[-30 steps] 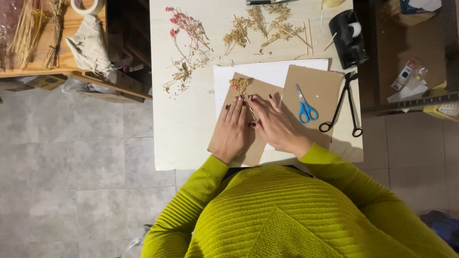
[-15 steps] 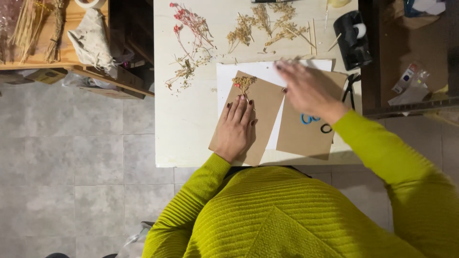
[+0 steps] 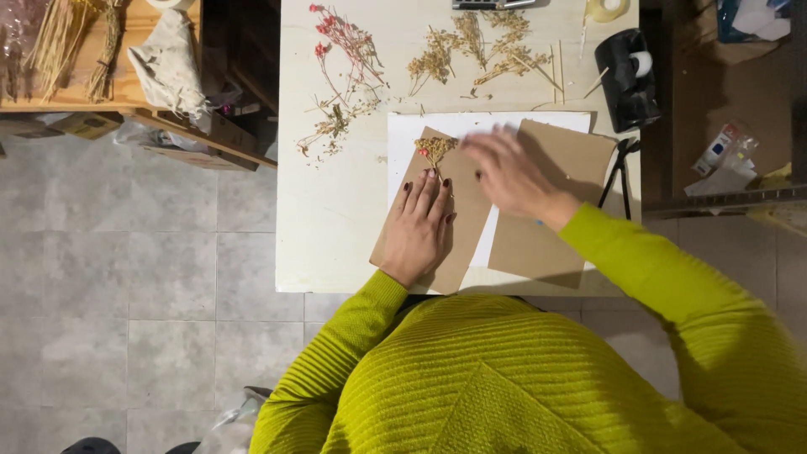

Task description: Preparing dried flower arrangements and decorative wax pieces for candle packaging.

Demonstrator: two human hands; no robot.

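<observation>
1. Your left hand (image 3: 423,225) lies flat, fingers spread, on the left card (image 3: 433,214), pressing it to the tabletop (image 3: 336,219).
2. A dried sprig (image 3: 435,149) sits on that card's top end, just beyond your fingertips.
3. Your right hand (image 3: 507,172) hovers blurred, open and holding nothing, over the card's right edge, beside the 2nd card (image 3: 555,210).
</observation>
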